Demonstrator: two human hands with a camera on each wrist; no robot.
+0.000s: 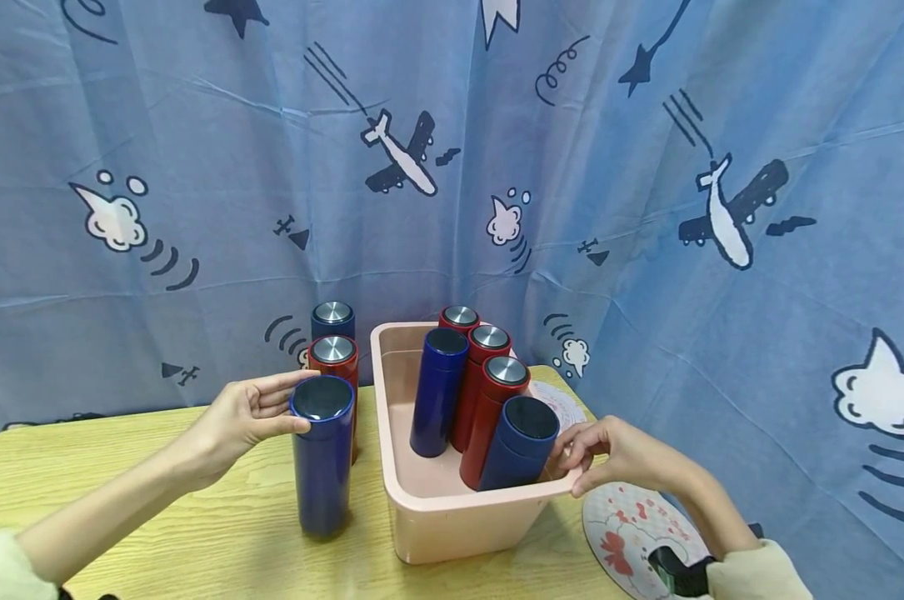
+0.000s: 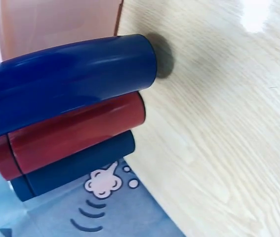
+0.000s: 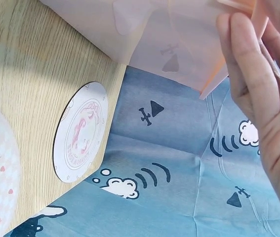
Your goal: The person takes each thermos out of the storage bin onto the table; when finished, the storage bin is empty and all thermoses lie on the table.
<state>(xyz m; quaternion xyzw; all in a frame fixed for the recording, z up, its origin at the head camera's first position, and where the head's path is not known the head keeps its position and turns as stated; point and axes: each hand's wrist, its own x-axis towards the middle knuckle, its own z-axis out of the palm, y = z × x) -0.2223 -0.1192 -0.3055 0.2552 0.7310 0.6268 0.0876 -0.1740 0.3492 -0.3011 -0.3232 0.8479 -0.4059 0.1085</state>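
My left hand (image 1: 234,421) pinches a glossy blue thermos (image 1: 322,467) near its dark lid, thumb on the near side and fingers behind. This thermos stands upright left of a pink plastic bin (image 1: 452,537); in the left wrist view the blue thermos (image 2: 70,81) shows a shadow at its base. Behind it are a red thermos (image 1: 339,354) and a dark blue thermos (image 1: 333,321), both with silver-topped lids. My right hand (image 1: 624,454) grips the bin's right rim. Inside the bin stand several thermoses, among them a bright blue thermos (image 1: 437,400), a red thermos (image 1: 489,425) and a navy thermos (image 1: 522,442), some leaning.
The wood-grain table (image 1: 159,517) reaches back to a blue curtain (image 1: 234,208) printed with planes. On the right lies a round patterned mat (image 1: 639,533), with a smaller round mat (image 3: 83,133) farther back beside the bin.
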